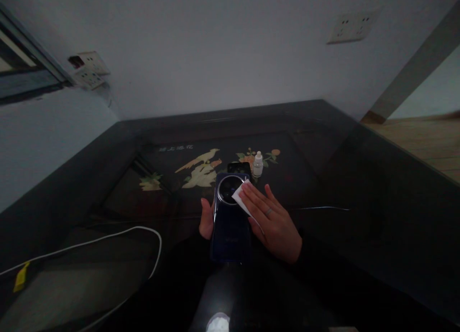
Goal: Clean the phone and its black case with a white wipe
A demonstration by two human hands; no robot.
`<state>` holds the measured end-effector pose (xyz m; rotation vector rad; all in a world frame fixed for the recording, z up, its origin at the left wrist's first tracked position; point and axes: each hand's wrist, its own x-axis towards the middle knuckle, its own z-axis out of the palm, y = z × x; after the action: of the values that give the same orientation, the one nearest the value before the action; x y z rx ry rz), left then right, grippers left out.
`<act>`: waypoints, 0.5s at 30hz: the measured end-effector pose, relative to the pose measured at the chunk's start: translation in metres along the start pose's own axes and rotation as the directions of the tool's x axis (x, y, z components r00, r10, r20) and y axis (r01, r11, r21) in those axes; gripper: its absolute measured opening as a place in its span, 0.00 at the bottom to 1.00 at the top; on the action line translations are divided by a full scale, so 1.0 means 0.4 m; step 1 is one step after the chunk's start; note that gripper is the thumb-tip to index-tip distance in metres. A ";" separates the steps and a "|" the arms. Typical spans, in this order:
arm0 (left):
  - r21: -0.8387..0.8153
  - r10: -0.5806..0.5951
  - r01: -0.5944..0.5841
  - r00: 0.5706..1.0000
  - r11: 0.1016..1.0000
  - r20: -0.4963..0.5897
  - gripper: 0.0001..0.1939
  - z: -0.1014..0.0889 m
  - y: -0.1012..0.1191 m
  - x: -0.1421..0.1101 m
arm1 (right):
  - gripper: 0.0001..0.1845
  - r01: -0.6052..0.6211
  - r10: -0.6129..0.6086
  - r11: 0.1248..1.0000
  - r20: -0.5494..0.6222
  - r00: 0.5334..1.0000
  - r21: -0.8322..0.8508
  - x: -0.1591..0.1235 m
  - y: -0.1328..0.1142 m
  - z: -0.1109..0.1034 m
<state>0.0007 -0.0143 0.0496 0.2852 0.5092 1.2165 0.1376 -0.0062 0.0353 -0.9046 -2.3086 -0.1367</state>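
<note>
A dark blue smartphone (230, 234) is held back side up, its large round camera ring at the top. My left hand (206, 219) grips it from the left edge; the thumb shows and the other fingers are hidden behind the phone. In my right hand (275, 223), which wears a ring, a folded white wipe (241, 198) lies under the fingers, pressed against the phone beside the camera ring. Just beyond the phone's top lies a second dark object (239, 167) with round lens-like shapes. A small clear dropper bottle (258, 164) with a white cap stands upright next to it.
The dark glossy table (309, 154) bears a bird-and-flower inlay (203, 171). A white cable (118, 233) with a yellow tag (21, 277) curves across the left. A pale wall with sockets (352, 28) rises behind; wooden floor (424, 143) shows at right.
</note>
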 end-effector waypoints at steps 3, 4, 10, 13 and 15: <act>0.029 0.000 0.000 1.000 1.000 -0.021 0.37 0.001 0.001 0.009 | 0.24 0.037 -0.037 0.999 0.026 0.999 -0.014 -0.001 -0.008 0.001; 0.033 -0.006 0.007 1.000 0.999 -0.030 0.38 -0.003 0.003 0.011 | 0.24 0.048 -0.047 0.999 0.034 0.998 -0.020 -0.001 -0.011 0.001; 0.045 -0.050 0.053 0.996 0.998 -0.068 0.36 -0.020 0.019 0.027 | 0.23 0.087 -0.084 0.995 0.071 0.994 -0.044 0.006 -0.020 0.006; 0.055 -0.066 0.071 0.993 0.996 -0.096 0.31 -0.022 0.030 0.034 | 0.23 0.095 -0.091 0.995 0.099 0.991 -0.040 0.009 -0.020 0.010; 0.062 -0.073 0.081 0.991 0.995 -0.115 0.26 -0.025 0.037 0.035 | 0.23 0.115 -0.112 0.993 0.113 0.987 -0.025 0.011 -0.019 0.013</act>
<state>-0.0128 0.0030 0.0451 0.2527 0.6538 1.1460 0.1273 -0.0077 0.0348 -0.8144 -2.4694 -0.1753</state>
